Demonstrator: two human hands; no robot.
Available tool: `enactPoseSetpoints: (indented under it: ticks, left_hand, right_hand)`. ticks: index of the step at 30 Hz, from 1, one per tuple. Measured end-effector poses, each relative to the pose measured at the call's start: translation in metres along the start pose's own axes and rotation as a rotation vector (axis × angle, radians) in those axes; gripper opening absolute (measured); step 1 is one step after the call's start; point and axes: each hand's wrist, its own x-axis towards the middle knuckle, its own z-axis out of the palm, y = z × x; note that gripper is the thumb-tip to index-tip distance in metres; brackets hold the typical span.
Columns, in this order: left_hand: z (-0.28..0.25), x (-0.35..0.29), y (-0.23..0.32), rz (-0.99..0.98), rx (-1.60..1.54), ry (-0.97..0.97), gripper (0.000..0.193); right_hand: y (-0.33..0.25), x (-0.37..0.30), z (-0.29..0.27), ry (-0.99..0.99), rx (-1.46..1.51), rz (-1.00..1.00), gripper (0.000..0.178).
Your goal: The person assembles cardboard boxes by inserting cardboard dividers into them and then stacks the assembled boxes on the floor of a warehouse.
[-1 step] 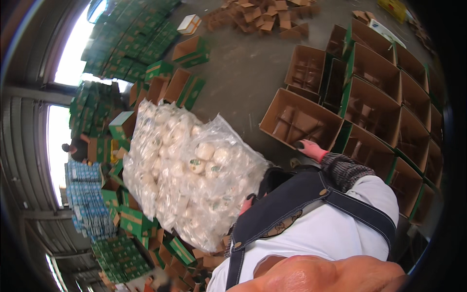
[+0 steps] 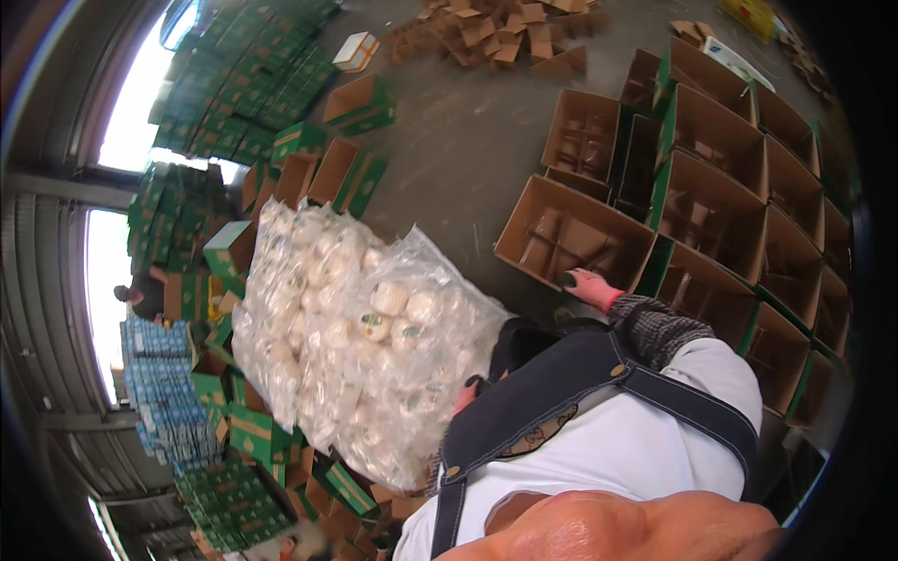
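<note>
My right hand, in a pink glove with black fingertips, is closed over the near rim of an open brown cardboard box. Crossed cardboard dividers show inside that box. My left hand, gloved the same way, is low by the edge of a large heap of clear plastic bags; the dark apron hides most of it, and its grip does not show. White rounded fruits with green labels, like trimmed coconuts, fill the bags.
Rows of open divided boxes stand to the right. Green cartons lie beyond and left of the heap, with tall green stacks behind. Loose cardboard pieces lie on the far floor. Another person is at the far left.
The view has shifted very slightly. My right hand stays on the box rim and my left hand stays by the bags.
</note>
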Motion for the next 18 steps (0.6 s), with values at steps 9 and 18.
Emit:
enactPoseSetpoints:
  ticks: [9, 18]
  left_hand:
    - [-0.189, 0.177, 0.029, 0.027, -0.046, -0.093, 0.031]
    - [-0.420, 0.399, 0.132, 0.369, 0.360, -0.297, 0.034]
  right_hand:
    - [-0.051, 0.163, 0.039, 0.071, -0.060, 0.349, 0.071]
    - [-0.067, 0.285, 0.082, 0.505, -0.116, 0.892, 0.084]
